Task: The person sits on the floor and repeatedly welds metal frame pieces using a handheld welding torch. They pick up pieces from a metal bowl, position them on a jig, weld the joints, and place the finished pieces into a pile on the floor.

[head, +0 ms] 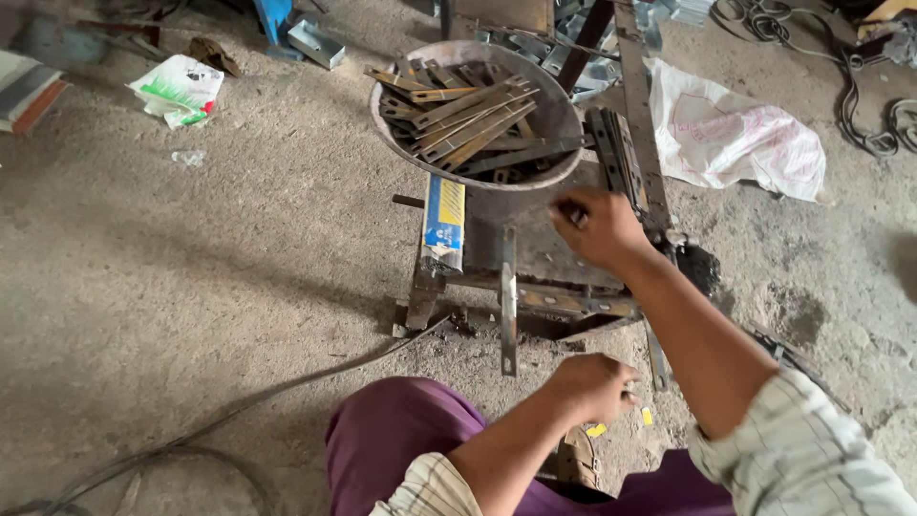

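My right hand (pixel 600 227) reaches out to the low metal jig (pixel 535 296) on the floor, fingers curled near the lower rim of a round metal bowl (pixel 401 143). Something small and dark sits at its fingertips; I cannot tell whether it grips it. The bowl holds several flat metal strips (pixel 473 119). My left hand (pixel 592 385) hangs closer to me, just below the jig, fingers curled with nothing clearly seen in them. A flat metal bar (pixel 508 301) lies upright across the jig's front. A blue and yellow box (pixel 444 218) leans on the jig's left side.
A white sack (pixel 740 134) lies on the concrete at the right. A white and green packet (pixel 180 89) lies at the upper left. A cable (pixel 287 382) runs over the floor from the jig to the lower left. Dark belts (pixel 860 105) coil at the top right. My purple-clad knee (pixel 401 430) is below.
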